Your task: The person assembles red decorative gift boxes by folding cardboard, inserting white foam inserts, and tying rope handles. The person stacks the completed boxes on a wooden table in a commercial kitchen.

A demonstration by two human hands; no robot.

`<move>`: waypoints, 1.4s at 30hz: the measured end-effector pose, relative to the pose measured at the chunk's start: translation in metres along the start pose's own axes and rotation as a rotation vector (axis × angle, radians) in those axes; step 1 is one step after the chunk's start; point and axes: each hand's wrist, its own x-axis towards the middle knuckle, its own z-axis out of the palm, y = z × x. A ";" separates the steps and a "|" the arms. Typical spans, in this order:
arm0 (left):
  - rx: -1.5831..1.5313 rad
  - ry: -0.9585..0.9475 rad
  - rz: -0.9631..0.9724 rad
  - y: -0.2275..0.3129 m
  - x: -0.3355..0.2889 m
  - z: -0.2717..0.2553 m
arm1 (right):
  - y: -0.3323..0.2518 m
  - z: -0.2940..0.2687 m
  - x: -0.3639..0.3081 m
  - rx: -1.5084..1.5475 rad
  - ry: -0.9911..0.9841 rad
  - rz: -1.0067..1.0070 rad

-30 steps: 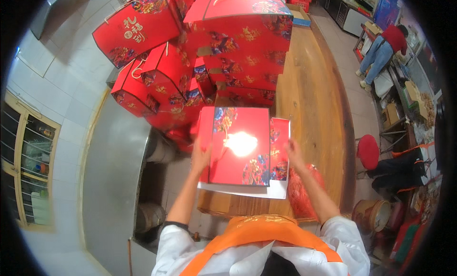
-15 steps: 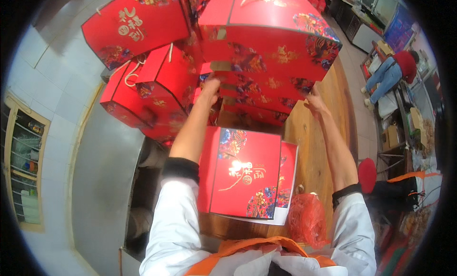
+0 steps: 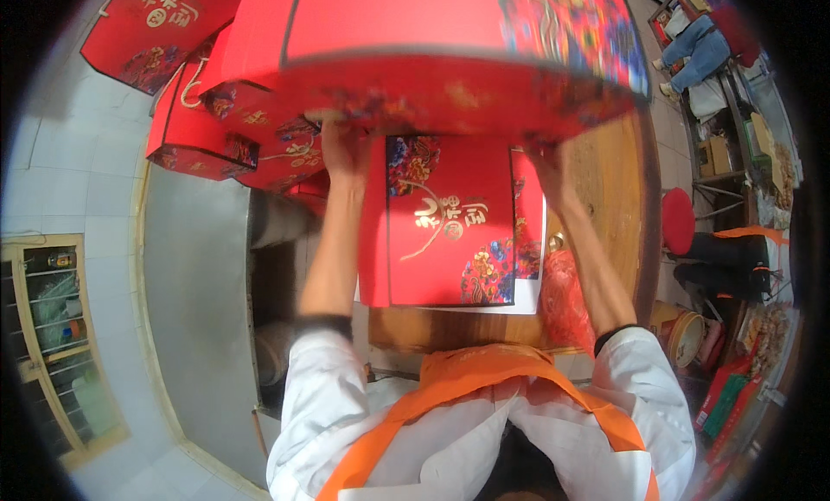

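Note:
A big red gift box (image 3: 406, 21) with dark edging and a colourful floral print fills the top of the view, its near side smeared by motion. My left hand (image 3: 344, 151) grips its lower left edge and my right hand (image 3: 549, 168) its lower right; the box partly hides the fingers of both. Whether more boxes are in the grip underneath, I cannot tell. Below and between my forearms, a flat red gift box (image 3: 450, 233) with gold lettering and a cord handle lies on the wooden table (image 3: 415, 328), over another red piece and a white sheet (image 3: 526, 298).
More red gift boxes (image 3: 194, 134) with cord handles are piled at the left, beside a grey metal surface (image 3: 194, 276). A red plastic bag (image 3: 566, 298) lies near my right forearm. At the far right, a person (image 3: 705, 51) stands by a cluttered shelf (image 3: 735, 138).
The big box has come nearer to me, with both hands still on it, and looms larger over the flat box. The whole view has also shifted.

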 end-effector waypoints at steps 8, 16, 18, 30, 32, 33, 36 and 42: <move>0.258 0.126 0.024 0.014 -0.193 -0.069 | -0.033 0.012 -0.186 -0.029 -0.048 0.299; 0.230 0.592 -0.182 0.008 -0.341 -0.109 | -0.044 0.009 -0.279 -0.145 -0.072 0.364; 0.262 0.648 -0.202 0.009 -0.364 -0.115 | -0.047 0.010 -0.290 -0.173 -0.082 0.362; 0.424 0.851 -0.123 0.028 -0.415 -0.098 | -0.030 -0.003 -0.259 -0.291 -0.172 0.327; 0.450 0.899 -0.096 0.035 -0.422 -0.090 | -0.083 -0.009 -0.236 -0.016 0.002 0.340; 0.475 0.910 -0.076 0.038 -0.425 -0.084 | -0.097 -0.009 -0.229 0.071 0.012 0.273; 0.555 0.947 -0.059 0.045 -0.423 -0.070 | -0.128 -0.007 -0.216 0.010 -0.132 0.109; 0.925 0.845 0.192 0.067 -0.361 -0.002 | -0.126 0.011 -0.213 0.157 -0.290 -0.140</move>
